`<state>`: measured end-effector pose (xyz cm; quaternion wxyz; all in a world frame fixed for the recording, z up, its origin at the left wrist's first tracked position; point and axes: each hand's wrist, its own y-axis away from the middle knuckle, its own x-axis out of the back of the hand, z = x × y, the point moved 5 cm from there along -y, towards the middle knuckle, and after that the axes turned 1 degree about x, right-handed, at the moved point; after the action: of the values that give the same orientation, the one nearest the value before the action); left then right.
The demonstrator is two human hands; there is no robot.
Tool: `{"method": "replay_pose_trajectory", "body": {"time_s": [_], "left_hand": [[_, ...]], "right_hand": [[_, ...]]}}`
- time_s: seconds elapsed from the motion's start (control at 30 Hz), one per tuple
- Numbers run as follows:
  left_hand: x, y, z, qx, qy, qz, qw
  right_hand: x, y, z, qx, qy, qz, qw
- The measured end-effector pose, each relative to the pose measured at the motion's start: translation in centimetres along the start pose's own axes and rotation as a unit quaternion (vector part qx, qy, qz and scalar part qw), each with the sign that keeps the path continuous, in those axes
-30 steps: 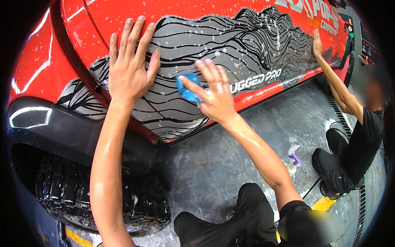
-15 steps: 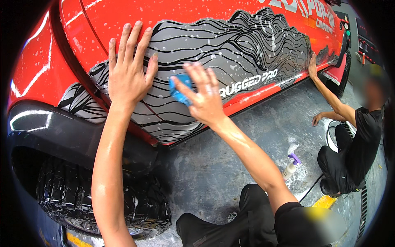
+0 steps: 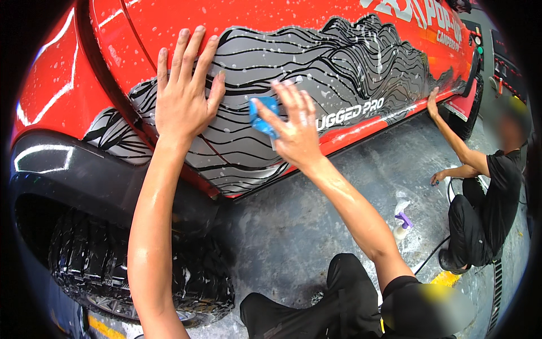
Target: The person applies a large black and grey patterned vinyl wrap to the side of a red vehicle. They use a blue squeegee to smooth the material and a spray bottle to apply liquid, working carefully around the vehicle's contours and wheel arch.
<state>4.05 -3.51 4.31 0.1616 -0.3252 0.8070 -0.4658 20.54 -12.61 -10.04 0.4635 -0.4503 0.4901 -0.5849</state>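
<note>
My left hand (image 3: 183, 110) lies flat with spread fingers on the wet red car door (image 3: 169, 17), over the edge of a grey decal (image 3: 271, 48) with black wavy lines. Further right, at the decal's lower part, my right hand (image 3: 298, 127) grips a small flat blue pad (image 3: 263, 116), its thumb across the face. The pad's exact kind is hard to tell, and the hand hides part of it. Water drops and streaks dot the paint and the decal.
Below left is a dark wheel arch (image 3: 68, 169) over a foamy tyre (image 3: 141, 271). A spray bottle (image 3: 403, 220) with a purple head stands on the wet floor (image 3: 282, 226). At right a co-worker (image 3: 480, 209) crouches, one hand on the sill. A hose (image 3: 432, 255) runs nearby.
My right hand has slid a little to the right along the decal with the blue pad, now covering a letter. My left hand keeps its place on the door. The view shifts slightly.
</note>
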Motion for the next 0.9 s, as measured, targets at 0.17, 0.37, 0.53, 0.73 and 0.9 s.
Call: {"method": "replay_pose_trajectory", "body": {"time_s": [0.17,0.37,0.53,0.73,0.9], "left_hand": [[0.3,0.4,-0.8,-0.002,0.012,-0.002,1.000],[0.0,0.1,-0.3,0.004,0.003,-0.005,1.000],[-0.1,0.3,-0.6,-0.005,0.008,-0.004,1.000],[0.0,0.1,-0.3,0.003,0.012,0.005,1.000],[0.2,0.3,-0.5,0.005,0.009,0.001,1.000]], "right_hand": [[0.1,-0.7,-0.4,0.043,-0.047,0.021,0.998],[0.6,-0.2,1.5,0.030,-0.108,0.110,0.988],[-1.8,-1.8,-3.7,0.188,-0.110,0.091,0.972],[-0.1,-0.8,1.7,0.178,-0.160,0.044,0.970],[-0.1,-2.3,1.4,0.240,-0.174,-0.031,0.955]]}}
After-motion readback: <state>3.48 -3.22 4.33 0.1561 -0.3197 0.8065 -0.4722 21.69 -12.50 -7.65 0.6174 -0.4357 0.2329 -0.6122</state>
